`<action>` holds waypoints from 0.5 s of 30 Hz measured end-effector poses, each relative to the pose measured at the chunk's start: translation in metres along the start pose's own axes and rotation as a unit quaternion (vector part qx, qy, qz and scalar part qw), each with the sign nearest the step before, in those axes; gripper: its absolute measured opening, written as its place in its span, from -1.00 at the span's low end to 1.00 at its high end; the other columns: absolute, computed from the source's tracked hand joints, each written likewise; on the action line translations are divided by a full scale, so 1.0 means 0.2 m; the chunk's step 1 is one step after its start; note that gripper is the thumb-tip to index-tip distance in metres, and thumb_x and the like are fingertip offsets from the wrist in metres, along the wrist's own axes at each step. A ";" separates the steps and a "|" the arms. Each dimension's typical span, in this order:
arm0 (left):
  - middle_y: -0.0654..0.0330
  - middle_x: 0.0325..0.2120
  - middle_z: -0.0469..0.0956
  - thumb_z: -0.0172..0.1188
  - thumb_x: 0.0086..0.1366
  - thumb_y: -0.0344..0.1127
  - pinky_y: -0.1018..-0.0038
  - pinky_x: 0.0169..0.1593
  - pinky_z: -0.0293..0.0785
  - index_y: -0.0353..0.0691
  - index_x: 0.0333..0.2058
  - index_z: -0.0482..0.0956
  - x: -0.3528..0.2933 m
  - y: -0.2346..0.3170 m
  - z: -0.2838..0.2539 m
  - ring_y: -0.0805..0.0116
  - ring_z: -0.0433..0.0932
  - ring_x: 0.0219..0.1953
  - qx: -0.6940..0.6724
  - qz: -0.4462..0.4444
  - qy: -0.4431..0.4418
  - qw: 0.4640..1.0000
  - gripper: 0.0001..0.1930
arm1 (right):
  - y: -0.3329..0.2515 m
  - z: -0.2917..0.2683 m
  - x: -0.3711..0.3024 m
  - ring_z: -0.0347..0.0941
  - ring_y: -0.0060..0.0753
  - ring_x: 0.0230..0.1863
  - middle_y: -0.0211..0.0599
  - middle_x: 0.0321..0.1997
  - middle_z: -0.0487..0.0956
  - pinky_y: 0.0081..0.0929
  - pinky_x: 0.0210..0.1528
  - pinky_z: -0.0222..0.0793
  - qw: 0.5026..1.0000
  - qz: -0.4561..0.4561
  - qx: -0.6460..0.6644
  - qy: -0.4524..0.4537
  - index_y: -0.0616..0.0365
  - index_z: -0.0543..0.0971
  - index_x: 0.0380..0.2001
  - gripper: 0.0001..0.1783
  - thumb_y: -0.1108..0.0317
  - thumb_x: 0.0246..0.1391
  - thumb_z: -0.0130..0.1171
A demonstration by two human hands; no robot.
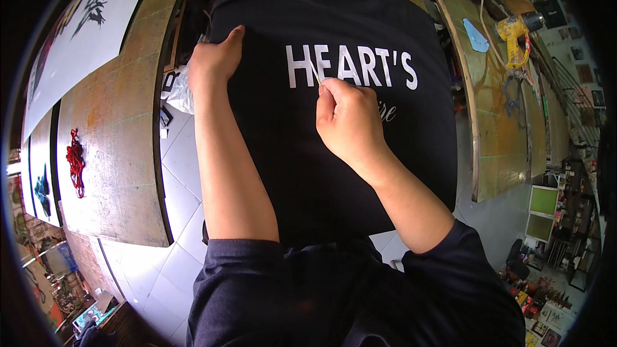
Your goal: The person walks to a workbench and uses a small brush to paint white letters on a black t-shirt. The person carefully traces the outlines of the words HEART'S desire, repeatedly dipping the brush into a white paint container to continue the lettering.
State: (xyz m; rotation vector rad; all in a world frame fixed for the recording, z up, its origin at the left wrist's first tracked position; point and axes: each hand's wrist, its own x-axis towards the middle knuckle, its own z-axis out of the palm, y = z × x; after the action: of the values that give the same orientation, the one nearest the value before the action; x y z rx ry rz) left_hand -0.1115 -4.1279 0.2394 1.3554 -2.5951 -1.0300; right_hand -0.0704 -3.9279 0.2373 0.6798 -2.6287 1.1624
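Observation:
A black T-shirt (pixel 289 173) lies stretched over a board in front of me, its neckline at the far end. White block letters and a smaller script line are printed on its chest. At the shirt's left edge is my left hand (pixel 214 64), its thumb lying on the cloth and its fingers curled over the side, mostly hidden. My right hand (pixel 347 106) is over the print, with thumb and forefinger pinching a thin pale stick (pixel 315 71). The stick's tip lies on the first white letters. This hand covers part of the script line.
Wooden boards flank the shirt; the left board (pixel 116 154) bears a red tangled cord (pixel 75 164). On the right board (pixel 495 154) are a light blue scrap (pixel 475 35) and a yellow heat gun or drill (pixel 512 38). A white printed sheet (pixel 90 32) lies upper left.

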 end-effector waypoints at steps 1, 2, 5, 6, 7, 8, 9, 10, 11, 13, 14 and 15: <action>-0.12 -0.13 0.47 0.11 -0.07 0.28 0.32 0.03 0.32 -0.41 -0.14 0.49 0.00 0.00 0.00 0.05 0.43 -0.01 0.002 0.000 -0.001 1.000 -0.23 | 0.00 0.00 0.00 0.42 0.01 -0.62 -0.01 -0.71 0.44 -0.22 -0.54 0.33 1.000 -0.002 -0.002 -0.007 0.31 0.38 -0.68 -0.85 0.53 -0.11 0.05; -0.12 -0.12 0.47 0.10 -0.06 0.28 0.32 0.03 0.32 -0.41 -0.14 0.49 0.01 -0.01 0.00 0.05 0.43 -0.01 0.005 0.002 0.002 1.000 -0.22 | 0.00 0.00 0.00 0.43 0.01 -0.61 -0.01 -0.71 0.44 -0.21 -0.53 0.34 1.000 -0.004 -0.004 -0.014 0.31 0.39 -0.68 -0.86 0.53 -0.11 0.05; -0.12 -0.12 0.46 0.09 -0.06 0.29 0.31 0.04 0.32 -0.41 -0.14 0.49 0.02 -0.01 0.01 0.05 0.42 -0.01 0.013 0.004 0.008 1.000 -0.22 | -0.01 0.00 0.01 0.43 0.00 -0.60 -0.02 -0.71 0.44 -0.21 -0.51 0.35 1.000 0.002 -0.009 -0.021 0.31 0.40 -0.67 -0.86 0.51 -0.11 0.04; -0.12 -0.12 0.46 0.08 -0.06 0.29 0.31 0.04 0.32 -0.40 -0.14 0.49 0.02 0.00 0.01 0.05 0.42 -0.01 0.015 0.002 0.006 1.000 -0.22 | -0.01 0.00 0.01 0.43 0.00 -0.60 -0.02 -0.71 0.44 -0.21 -0.50 0.36 1.000 0.006 -0.010 -0.022 0.30 0.41 -0.66 -0.87 0.51 -0.11 0.04; -0.12 -0.12 0.46 0.08 -0.06 0.30 0.31 0.04 0.32 -0.40 -0.13 0.49 0.02 0.00 0.01 0.05 0.42 -0.01 0.016 0.000 0.004 1.000 -0.22 | -0.01 0.00 0.01 0.43 0.00 -0.60 -0.02 -0.71 0.44 -0.20 -0.50 0.36 1.000 0.007 -0.014 -0.027 0.30 0.41 -0.66 -0.87 0.50 -0.11 0.04; -0.11 -0.12 0.46 0.08 -0.06 0.29 0.32 0.04 0.32 -0.39 -0.13 0.48 0.02 0.00 0.01 0.05 0.42 0.00 0.016 0.003 0.004 1.000 -0.22 | -0.01 0.00 0.01 0.43 0.00 -0.61 -0.02 -0.70 0.45 -0.20 -0.49 0.37 0.999 0.008 -0.019 -0.033 0.30 0.41 -0.66 -0.86 0.50 -0.11 0.04; -0.11 -0.11 0.46 0.08 -0.06 0.29 0.32 0.04 0.32 -0.38 -0.12 0.48 0.01 0.00 0.01 0.05 0.42 0.00 0.016 0.005 0.004 1.000 -0.22 | -0.01 0.00 0.02 0.43 0.00 -0.61 -0.02 -0.70 0.45 -0.20 -0.49 0.37 0.999 0.009 -0.023 -0.038 0.30 0.42 -0.66 -0.86 0.49 -0.11 0.04; -0.11 -0.11 0.46 0.08 -0.06 0.29 0.32 0.04 0.31 -0.37 -0.12 0.48 0.01 0.00 0.01 0.05 0.42 0.00 0.015 0.008 0.005 1.000 -0.23 | -0.01 0.00 0.02 0.43 0.00 -0.61 -0.02 -0.70 0.45 -0.20 -0.49 0.37 0.999 0.011 -0.024 -0.039 0.31 0.42 -0.66 -0.86 0.49 -0.11 0.05; -0.10 -0.11 0.46 0.08 -0.05 0.28 0.32 0.04 0.31 -0.36 -0.12 0.48 0.01 0.00 0.01 0.06 0.42 0.00 0.013 0.007 0.004 1.000 -0.23 | -0.01 0.00 0.02 0.43 0.00 -0.61 -0.02 -0.70 0.45 -0.20 -0.49 0.37 0.999 0.013 -0.024 -0.041 0.31 0.42 -0.66 -0.86 0.49 -0.11 0.05; -0.09 -0.11 0.46 0.08 -0.05 0.28 0.33 0.04 0.31 -0.34 -0.11 0.48 0.00 0.00 0.00 0.06 0.42 0.00 0.010 0.007 0.003 1.000 -0.24 | -0.01 0.01 0.02 0.43 0.01 -0.60 -0.01 -0.70 0.45 -0.20 -0.48 0.38 0.999 0.013 -0.028 -0.038 0.31 0.43 -0.66 -0.86 0.49 -0.11 0.05; -0.09 -0.11 0.46 0.09 -0.05 0.28 0.33 0.04 0.31 -0.34 -0.11 0.49 0.00 0.00 0.00 0.06 0.42 0.00 0.008 0.006 0.004 1.000 -0.25 | -0.01 0.01 0.02 0.44 0.01 -0.60 -0.01 -0.69 0.45 -0.20 -0.48 0.38 0.999 0.011 -0.031 -0.035 0.31 0.43 -0.66 -0.86 0.49 -0.11 0.05; -0.09 -0.11 0.46 0.09 -0.05 0.28 0.33 0.04 0.31 -0.34 -0.12 0.49 0.00 0.00 0.01 0.06 0.42 0.00 0.007 0.006 0.005 1.000 -0.25 | -0.01 0.01 0.02 0.44 0.01 -0.59 -0.01 -0.69 0.46 -0.19 -0.48 0.38 0.999 0.009 -0.035 -0.032 0.31 0.43 -0.66 -0.86 0.49 -0.11 0.05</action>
State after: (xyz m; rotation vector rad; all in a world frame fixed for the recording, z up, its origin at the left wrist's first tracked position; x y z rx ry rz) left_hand -0.1117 -4.1266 0.2390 1.3419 -2.6056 -1.0035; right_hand -0.0731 -3.9316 0.2381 0.6919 -2.7186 1.0655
